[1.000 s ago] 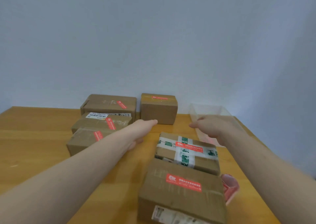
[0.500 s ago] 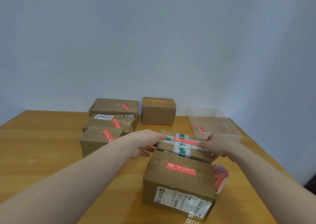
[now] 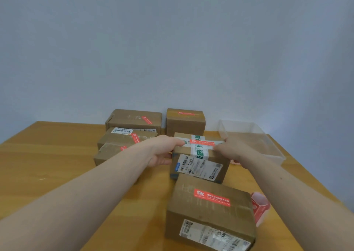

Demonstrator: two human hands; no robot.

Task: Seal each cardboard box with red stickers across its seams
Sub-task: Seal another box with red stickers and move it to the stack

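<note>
Taped box point(image 3: 199, 158), mid-table, gripped at its ends by left hand point(image 3: 162, 151) and right hand point(image 3: 232, 151), fingers curled round it

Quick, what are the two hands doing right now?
Left hand: grips the brown cardboard box with green-and-white tape.
Right hand: grips the same box's other side.

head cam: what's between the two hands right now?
The green-taped box, red sticker on top. Left hand grips its left end, right hand its right, in the head view.
</note>
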